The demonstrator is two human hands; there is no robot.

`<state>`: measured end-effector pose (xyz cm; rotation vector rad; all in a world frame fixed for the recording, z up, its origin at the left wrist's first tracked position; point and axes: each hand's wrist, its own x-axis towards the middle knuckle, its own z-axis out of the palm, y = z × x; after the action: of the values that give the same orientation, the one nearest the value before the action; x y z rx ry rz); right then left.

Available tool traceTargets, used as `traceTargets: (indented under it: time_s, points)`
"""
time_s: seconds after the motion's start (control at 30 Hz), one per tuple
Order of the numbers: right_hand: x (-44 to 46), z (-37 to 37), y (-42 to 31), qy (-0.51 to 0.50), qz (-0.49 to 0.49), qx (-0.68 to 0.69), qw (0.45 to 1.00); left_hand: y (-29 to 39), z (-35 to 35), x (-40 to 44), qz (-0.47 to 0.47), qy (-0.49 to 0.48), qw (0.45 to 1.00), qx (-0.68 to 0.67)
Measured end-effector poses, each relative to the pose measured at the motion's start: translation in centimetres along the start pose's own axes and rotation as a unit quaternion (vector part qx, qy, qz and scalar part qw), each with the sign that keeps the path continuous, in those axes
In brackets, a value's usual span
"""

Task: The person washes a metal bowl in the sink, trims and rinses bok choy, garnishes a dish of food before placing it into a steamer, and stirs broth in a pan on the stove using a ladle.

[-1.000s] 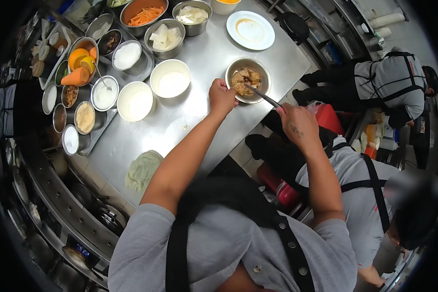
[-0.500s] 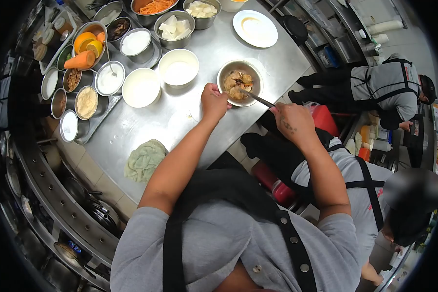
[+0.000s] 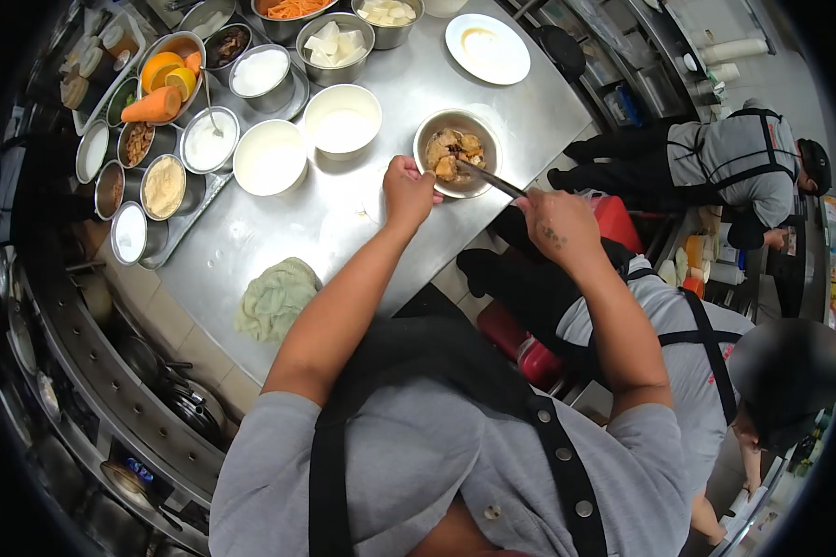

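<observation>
A round metal bowl (image 3: pixel 494 160) stands on the steel table and holds brown, wet-looking food pieces (image 3: pixel 448 167) with some dark bits. My left hand (image 3: pixel 410 196) grips the near left side of its rim, fingers closed on it. From the right, my right hand (image 3: pixel 560 226) is closed around a slim dark utensil (image 3: pixel 494 183), its tip down among the food; I cannot tell its exact kind. Just left of the bowl are two white bowls, one (image 3: pixel 343 119) farther back and one (image 3: pixel 269 158) closer to the ingredient containers. Behind, a white plate (image 3: pixel 489 49) carries a brownish smear.
Metal containers of ingredients crowd the left and back of the table (image 3: pixel 223 251), including white cubes (image 3: pixel 334 45), orange shreds (image 3: pixel 293 7) and a carrot (image 3: pixel 152 105). A crumpled green cloth (image 3: pixel 279 299) lies near the left edge. Two co-workers (image 3: pixel 650 325) (image 3: pixel 729 162) stand on the right.
The food in the bowl has shifted, and the utensil's tip has moved slightly up and right. My left hand stays at the rim. The closer co-worker's arm has moved.
</observation>
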<state>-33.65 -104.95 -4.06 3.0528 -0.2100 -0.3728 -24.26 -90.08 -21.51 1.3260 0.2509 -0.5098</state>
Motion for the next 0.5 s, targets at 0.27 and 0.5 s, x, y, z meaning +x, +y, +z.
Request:
traceTargets:
  time_s: [0.27, 0.5]
  points:
    - [0.1, 1.0, -0.5, 0.015, -0.018, 0.013, 1.0, 1.1, -0.3, -0.2, -0.038, -0.027, 0.999, -0.001]
    - [-0.6, -1.0, -1.2, 0.04, -0.011, 0.005, 0.999, 1.2, -0.7, -0.1, -0.043, -0.041, 0.998, -0.002]
